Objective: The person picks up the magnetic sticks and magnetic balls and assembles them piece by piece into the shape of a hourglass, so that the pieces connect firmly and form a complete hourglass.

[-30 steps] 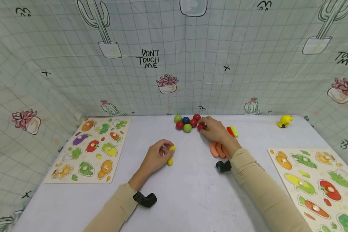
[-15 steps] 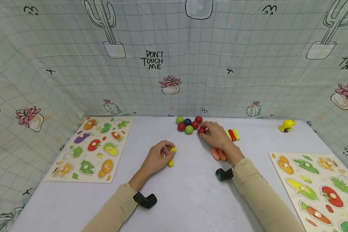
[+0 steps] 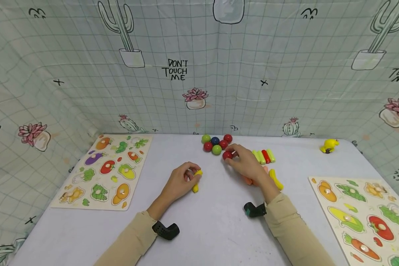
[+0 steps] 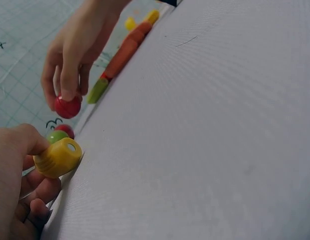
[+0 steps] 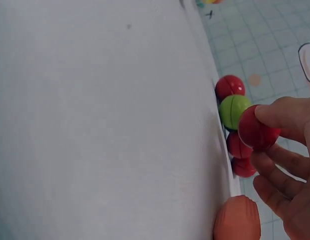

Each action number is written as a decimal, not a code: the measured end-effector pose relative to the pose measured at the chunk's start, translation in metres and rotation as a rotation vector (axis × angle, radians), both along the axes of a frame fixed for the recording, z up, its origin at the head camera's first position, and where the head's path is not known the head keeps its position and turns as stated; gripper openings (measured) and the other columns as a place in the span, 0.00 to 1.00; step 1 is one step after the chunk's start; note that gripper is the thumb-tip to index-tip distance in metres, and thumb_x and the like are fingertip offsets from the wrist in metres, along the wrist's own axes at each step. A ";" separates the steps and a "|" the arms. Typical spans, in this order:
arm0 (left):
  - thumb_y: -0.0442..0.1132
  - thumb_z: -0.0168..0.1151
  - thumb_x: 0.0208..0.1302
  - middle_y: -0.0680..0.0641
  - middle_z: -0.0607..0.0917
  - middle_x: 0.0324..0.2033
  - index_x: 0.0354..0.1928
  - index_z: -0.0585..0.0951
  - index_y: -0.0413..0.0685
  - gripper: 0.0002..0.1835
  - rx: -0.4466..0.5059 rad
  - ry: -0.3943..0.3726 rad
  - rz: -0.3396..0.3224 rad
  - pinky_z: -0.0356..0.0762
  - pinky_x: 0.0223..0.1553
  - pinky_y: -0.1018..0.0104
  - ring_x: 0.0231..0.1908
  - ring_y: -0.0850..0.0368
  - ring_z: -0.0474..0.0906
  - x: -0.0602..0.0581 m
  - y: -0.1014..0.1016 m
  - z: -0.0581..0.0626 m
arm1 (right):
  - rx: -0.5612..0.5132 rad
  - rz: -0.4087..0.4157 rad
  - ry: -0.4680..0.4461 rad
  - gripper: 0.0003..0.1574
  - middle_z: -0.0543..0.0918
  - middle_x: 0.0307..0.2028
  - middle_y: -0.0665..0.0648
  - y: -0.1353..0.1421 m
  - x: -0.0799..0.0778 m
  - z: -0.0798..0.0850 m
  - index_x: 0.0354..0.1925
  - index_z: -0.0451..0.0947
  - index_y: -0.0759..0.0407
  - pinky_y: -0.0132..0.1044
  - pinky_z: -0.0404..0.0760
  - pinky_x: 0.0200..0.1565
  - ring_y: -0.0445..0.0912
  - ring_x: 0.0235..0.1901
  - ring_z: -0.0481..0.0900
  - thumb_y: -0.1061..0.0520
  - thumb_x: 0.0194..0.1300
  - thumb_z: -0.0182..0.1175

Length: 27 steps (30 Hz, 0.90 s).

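Note:
My left hand [image 3: 180,180] pinches a yellow toy banana [image 3: 195,187] between thumb and fingers near the middle of the table; its blunt end with a pale spot faces the left wrist view. Thumb and fingertips of my right hand [image 3: 245,162] hold a glossy red ball [image 5: 256,128] with a seam around it. That ball is just in front of a cluster of red, green and dark blue balls [image 3: 216,149], apart from them in the head view. Orange sausage-like pieces [image 3: 247,180] lie partly hidden under my right wrist.
Green sticks and a red stick [image 3: 266,156] lie beyond my right forearm, with another yellow banana [image 3: 275,180] beside it. Vegetable puzzle boards lie at left [image 3: 101,171] and right [image 3: 362,218]. A yellow toy figure [image 3: 329,146] stands at the back right.
My right hand has drawn the red ball toward me and slightly left, away from the cluster. The sticks and the second banana have come into view. My left hand stays almost still.

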<state>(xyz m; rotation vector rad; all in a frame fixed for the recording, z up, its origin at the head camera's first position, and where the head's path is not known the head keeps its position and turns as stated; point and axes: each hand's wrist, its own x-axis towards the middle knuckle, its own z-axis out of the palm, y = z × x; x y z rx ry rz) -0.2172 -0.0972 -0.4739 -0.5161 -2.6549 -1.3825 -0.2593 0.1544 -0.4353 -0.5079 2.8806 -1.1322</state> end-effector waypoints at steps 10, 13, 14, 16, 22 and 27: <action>0.39 0.65 0.59 0.54 0.79 0.32 0.43 0.80 0.53 0.10 -0.005 -0.002 -0.002 0.64 0.27 0.75 0.27 0.62 0.70 0.001 0.001 0.002 | -0.039 0.019 0.011 0.24 0.78 0.51 0.56 -0.005 0.005 -0.003 0.56 0.71 0.54 0.46 0.77 0.53 0.50 0.48 0.76 0.55 0.61 0.61; 0.39 0.65 0.59 0.54 0.79 0.32 0.43 0.80 0.53 0.10 -0.009 0.005 -0.003 0.64 0.27 0.75 0.26 0.62 0.70 0.002 0.000 0.002 | -0.075 0.041 -0.002 0.25 0.79 0.49 0.57 -0.007 0.006 -0.005 0.56 0.71 0.57 0.44 0.78 0.53 0.50 0.48 0.77 0.57 0.61 0.61; 0.39 0.65 0.59 0.54 0.79 0.32 0.43 0.80 0.53 0.10 -0.013 0.007 -0.003 0.64 0.27 0.75 0.26 0.62 0.69 0.002 0.000 0.001 | -0.087 0.050 -0.004 0.25 0.79 0.49 0.58 -0.007 0.007 -0.005 0.56 0.71 0.58 0.44 0.78 0.54 0.51 0.48 0.77 0.58 0.60 0.61; 0.39 0.65 0.59 0.54 0.79 0.32 0.43 0.80 0.53 0.10 -0.018 0.011 -0.003 0.64 0.26 0.75 0.26 0.62 0.69 0.002 -0.001 0.001 | -0.108 0.066 -0.005 0.25 0.79 0.49 0.59 -0.008 0.008 -0.005 0.56 0.71 0.60 0.44 0.78 0.53 0.51 0.48 0.77 0.60 0.60 0.61; 0.40 0.64 0.60 0.55 0.79 0.32 0.43 0.79 0.53 0.10 -0.022 0.016 -0.001 0.65 0.27 0.75 0.26 0.62 0.69 0.002 -0.001 0.001 | -0.115 0.080 -0.007 0.25 0.79 0.49 0.56 -0.009 0.009 -0.005 0.57 0.72 0.59 0.42 0.79 0.53 0.48 0.49 0.77 0.58 0.61 0.62; 0.40 0.64 0.60 0.54 0.79 0.33 0.44 0.79 0.53 0.10 -0.025 0.008 -0.002 0.65 0.27 0.75 0.27 0.62 0.69 0.002 -0.001 0.002 | -0.079 0.098 -0.005 0.25 0.81 0.48 0.54 -0.013 0.012 -0.003 0.57 0.72 0.60 0.42 0.79 0.53 0.47 0.48 0.78 0.55 0.62 0.62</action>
